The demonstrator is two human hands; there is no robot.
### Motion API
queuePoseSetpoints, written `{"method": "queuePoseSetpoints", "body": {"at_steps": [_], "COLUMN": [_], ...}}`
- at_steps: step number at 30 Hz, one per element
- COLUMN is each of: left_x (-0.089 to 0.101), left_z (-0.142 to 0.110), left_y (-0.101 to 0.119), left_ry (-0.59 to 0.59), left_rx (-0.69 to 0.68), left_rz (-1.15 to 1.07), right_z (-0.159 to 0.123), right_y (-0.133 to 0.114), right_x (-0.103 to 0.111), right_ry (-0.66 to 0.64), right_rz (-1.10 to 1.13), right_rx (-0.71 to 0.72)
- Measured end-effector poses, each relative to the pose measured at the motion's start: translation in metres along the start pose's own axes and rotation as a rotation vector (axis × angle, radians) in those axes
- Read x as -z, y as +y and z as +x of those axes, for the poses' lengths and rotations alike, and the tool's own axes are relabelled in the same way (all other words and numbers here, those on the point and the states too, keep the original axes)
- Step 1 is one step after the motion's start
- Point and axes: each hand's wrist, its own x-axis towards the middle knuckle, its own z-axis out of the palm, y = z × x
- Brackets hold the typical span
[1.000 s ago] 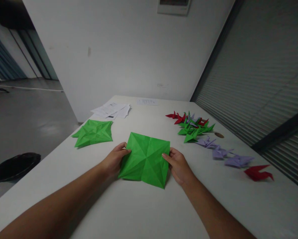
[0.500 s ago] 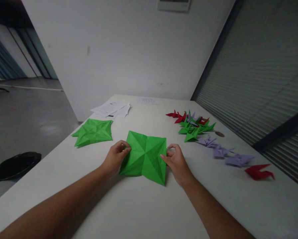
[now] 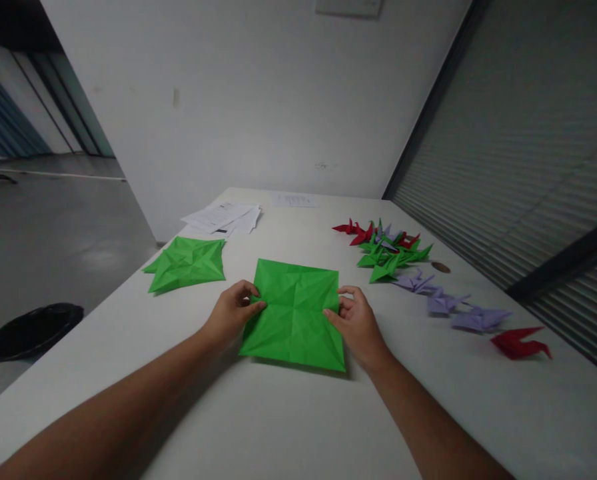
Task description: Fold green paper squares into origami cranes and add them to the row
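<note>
A creased square of green origami paper [image 3: 293, 317] is spread nearly flat between my hands, just over the white table. My left hand [image 3: 232, 310] pinches its left edge, thumb on top and fingers behind. On the opposite edge my right hand [image 3: 356, 323] grips the sheet the same way, its thumb on the upper face. Fold lines run across the paper and meet near its centre. Beyond my left hand lie more creased green sheets [image 3: 191, 261], overlapping one another.
Folded paper cranes in green [image 3: 386, 267], red [image 3: 521, 343] and purple [image 3: 480, 319] line the table's right side. Printed sheets [image 3: 223, 217] lie at the back left. A black-lined bin [image 3: 32, 331] stands on the floor to the left. A wall and window blinds border the table.
The green paper has been pulled out flatter and wider, its notched lower and upper edges now nearly straight. My right hand has shifted slightly to the right; both hands keep hold.
</note>
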Motion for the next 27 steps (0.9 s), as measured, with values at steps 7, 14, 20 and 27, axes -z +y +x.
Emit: {"method": "queuePoseSetpoints", "body": {"at_steps": [7, 14, 20, 27], "left_x": [-0.001, -0.002, -0.006, -0.006], "left_z": [-0.001, -0.002, -0.002, 0.002], "left_y": [0.000, -0.003, -0.003, -0.004], "left_ry": [0.029, 0.002, -0.027, -0.050], "left_rx": [0.010, 0.059, 0.095, 0.180], "left_rz": [-0.099, -0.206, -0.231, -0.253], "right_z": [0.000, -0.007, -0.009, -0.005], "right_y": [-0.003, -0.011, -0.014, -0.016], "right_x": [-0.001, -0.006, -0.005, -0.002], "right_ry": [0.016, -0.119, -0.120, -0.168], "right_rz": [0.056, 0.187, 0.252, 0.297], "right_rx": [-0.051, -0.155, -0.225, -0.292]}}
